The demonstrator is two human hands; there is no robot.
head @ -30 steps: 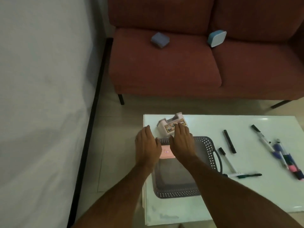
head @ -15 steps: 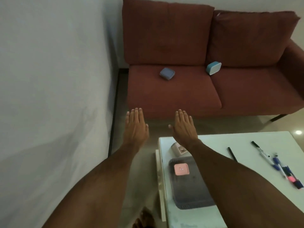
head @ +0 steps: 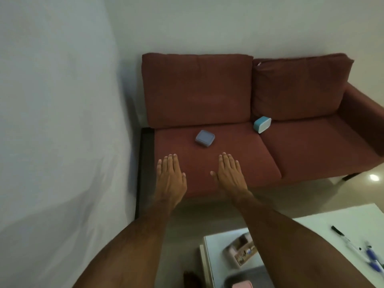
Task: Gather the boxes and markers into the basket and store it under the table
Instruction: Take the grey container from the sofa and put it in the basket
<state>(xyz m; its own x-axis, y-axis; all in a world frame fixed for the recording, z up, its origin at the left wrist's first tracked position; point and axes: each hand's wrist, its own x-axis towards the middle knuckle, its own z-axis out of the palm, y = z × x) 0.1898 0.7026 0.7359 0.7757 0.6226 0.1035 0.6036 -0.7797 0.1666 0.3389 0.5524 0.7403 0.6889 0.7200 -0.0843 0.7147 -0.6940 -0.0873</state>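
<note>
**Both hands stretched flat toward the sofa, holding nothing**

The left hand and the right hand were held out palm-down in front of the red sofa, side by side and apart from each other. Each grip was apart: fingers straight and close together, thumbs out to the side, nothing between them.

On the sofa's left seat cushion, just beyond the fingertips of both hands, lay a grey-blue box, flat with its lid up. Neither hand touched it. Further back on the sofa, at the seam between the two seat cushions and against the right back cushion, a teal-and-white box stood tilted on its edge.

The white bench sat on the near side of the sofa, across a strip of floor, and below the right forearm. On the bench corner nearest the sofa's left end stood a pale pink box with a patterned side, blurred. On its near side, away from the sofa, the dark basket showed only in part at the bottom edge, with a small pink box inside it. Toward the bench's right side, below the sofa's right arm, lay a black-capped white marker and, beside it, blue markers, blurred at the frame edge.
</note>
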